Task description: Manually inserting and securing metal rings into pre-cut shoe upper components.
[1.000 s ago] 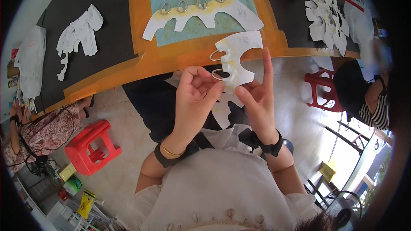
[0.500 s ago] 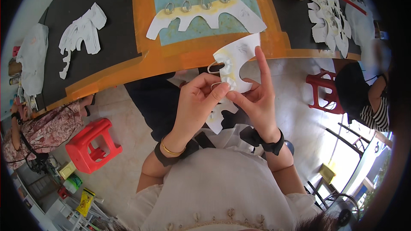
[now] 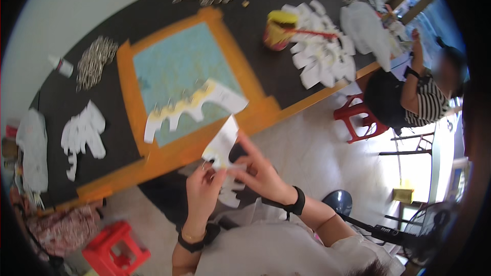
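My left hand (image 3: pixel 200 190) and my right hand (image 3: pixel 265 175) pinch a white cut-out piece (image 3: pixel 225 140) with a scalloped edge, just off the table's front edge. A yellowish smear runs along its notched side. My left fingertips are at a small metal ring on that side, largely hidden. My right index finger stretches along the piece's outer end while the thumb presses lower down. More white tabs (image 3: pixel 230 198) hang below my fingers. On the blue-green mat (image 3: pixel 179 66) lies another white scalloped piece (image 3: pixel 225 97) with a yellow smeared edge and several metal rings.
Orange tape (image 3: pixel 134 107) frames the mat on the dark table. Piles of metal rings (image 3: pixel 96 61), stacked white pieces (image 3: pixel 84 130), a glue-smeared pot (image 3: pixel 279 33) with a red-handled brush (image 3: pixel 317 34) and more white pieces (image 3: pixel 327 59) surround it. A seated person (image 3: pixel 424 87) works at right.
My view has swung, so more of the table's far and right sides shows. Both hands keep hold of the white piece, which now looks more tilted.
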